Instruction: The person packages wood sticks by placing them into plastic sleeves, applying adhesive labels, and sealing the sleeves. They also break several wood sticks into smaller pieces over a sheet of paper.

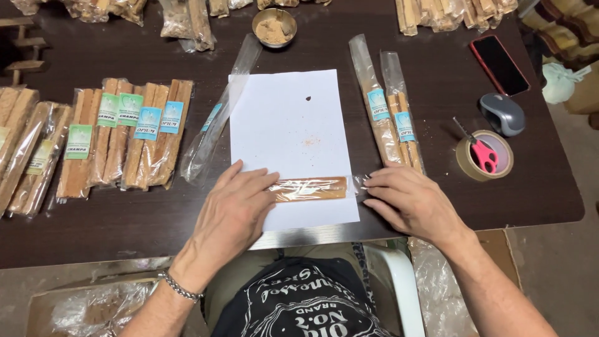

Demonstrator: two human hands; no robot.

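Head view: the left hand is laid flat, fingers spread narrowly, on the left end of a clear packet of brown sticks, which is pressed down on a white sheet of paper. The right hand is set at the packet's right end, at 3 o'clock of it, fingers curled and touching the crinkled plastic tail there; nothing is gripped fully by either hand. The packet is laid crosswise near the paper's lower edge, at the middle of a dark wooden table. A metal bracelet is worn on the left wrist. At 10 o'clock of the left hand an empty clear sleeve is seen, lying partly over the paper's left edge. At 12 o'clock of the right hand two labelled stick packets are laid side by side. A row of filled packets with green and blue labels is spread at 9 o'clock of the paper. At 12 o'clock of the paper a small metal bowl of brown powder is placed. At 3 o'clock, well apart, a roll of tape with red-handled scissors inside, a grey mouse and a phone are found.
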